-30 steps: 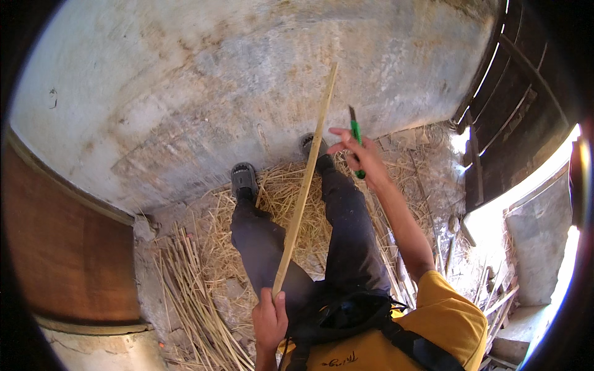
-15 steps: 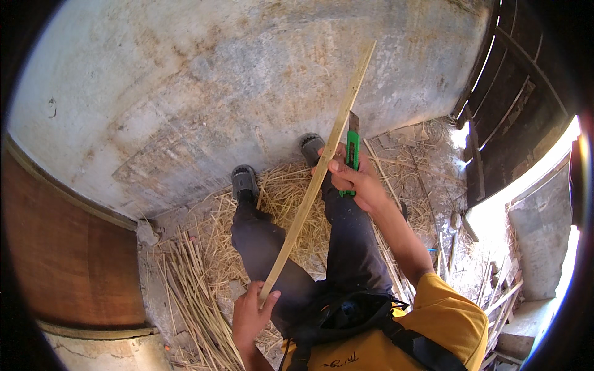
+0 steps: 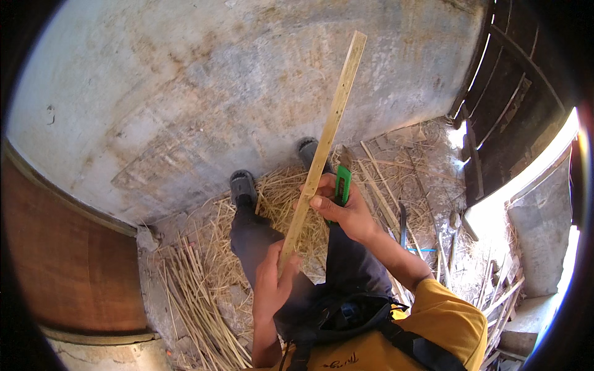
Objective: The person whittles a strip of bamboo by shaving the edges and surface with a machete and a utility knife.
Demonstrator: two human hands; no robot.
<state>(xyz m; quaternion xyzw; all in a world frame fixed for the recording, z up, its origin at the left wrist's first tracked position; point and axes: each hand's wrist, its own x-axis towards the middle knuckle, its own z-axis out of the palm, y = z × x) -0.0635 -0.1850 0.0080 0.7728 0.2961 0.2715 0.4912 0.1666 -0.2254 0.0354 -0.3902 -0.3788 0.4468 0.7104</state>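
A long, flat, pale yellow bamboo strip [image 3: 334, 117] slants up and away in front of me, its far end over the wall. My left hand [image 3: 270, 285] is closed round the strip's near end. My right hand [image 3: 349, 216] is closed on a green utility knife [image 3: 342, 184], while its thumb and fingers also pinch the strip near its middle. The knife's blade [image 3: 346, 158] is out and points away from me, beside the strip and apart from it. Part of the knife's handle is hidden by the right fingers.
Shavings [image 3: 281, 191] litter the floor round my feet. A bundle of thin sticks [image 3: 198, 303] lies at left. A stained wall [image 3: 247, 93] rises ahead, a brown panel [image 3: 74, 247] at left, dark boards [image 3: 513, 93] at right. A long dark object [image 3: 403, 224] is right of my leg.
The left hand has moved up and right, and the right hand has come nearer and slightly left. The strip has turned its flat face more toward me. The knife has come down with the right hand.
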